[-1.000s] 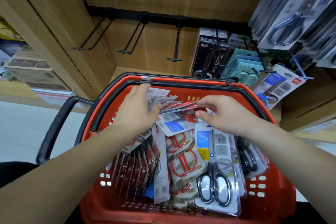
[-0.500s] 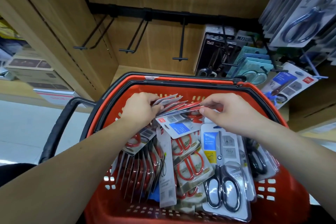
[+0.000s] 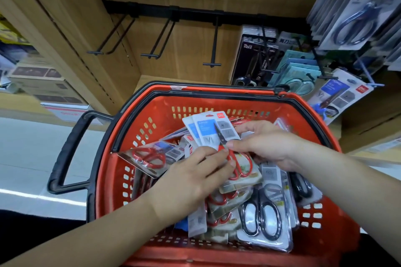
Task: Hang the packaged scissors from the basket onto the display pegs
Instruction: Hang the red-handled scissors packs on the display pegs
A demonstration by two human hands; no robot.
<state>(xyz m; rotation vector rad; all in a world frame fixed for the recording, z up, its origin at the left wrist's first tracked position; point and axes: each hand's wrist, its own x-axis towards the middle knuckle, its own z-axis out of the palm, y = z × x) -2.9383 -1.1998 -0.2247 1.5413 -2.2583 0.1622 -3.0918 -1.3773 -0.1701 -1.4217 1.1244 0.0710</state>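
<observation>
From my remote seat, everything that matters sits in or around the red basket (image 3: 217, 91). Above the middle of its heap, my right hand (image 3: 267, 147) pinches a red-handled scissors pack (image 3: 208, 130), thumb and fingers (image 3: 233, 144) closed on the card about where the blades meet the handles. My left hand (image 3: 195, 171) reaches in from the basket's left side. Its fingers (image 3: 219, 158) lie nearly straight against the lower part of the same pack, and I cannot tell whether the thumb hooks under it.

The pack is raised above the pile, its white and blue header end tilted toward the basket's far rim. A second card sits close behind it, and I can't see whether the two are separate.

I judge this a light thing: thin card under a clear blister, stiff enough to hold shape but easy to bend at the header. The plastic face looks slick, so a pinch on bare card near an edge should hold better than one on the bubble. The hang hole at the header must stay free of fingers.

Beyond the far rim, three empty pegs (image 3: 213, 43) stick out from a black rail. Filled pegs hang to the right of them.

A large black-handled pack (image 3: 260, 217) lies at the basket's near right, and another red pair (image 3: 149, 158) rests against its left wall.
</observation>
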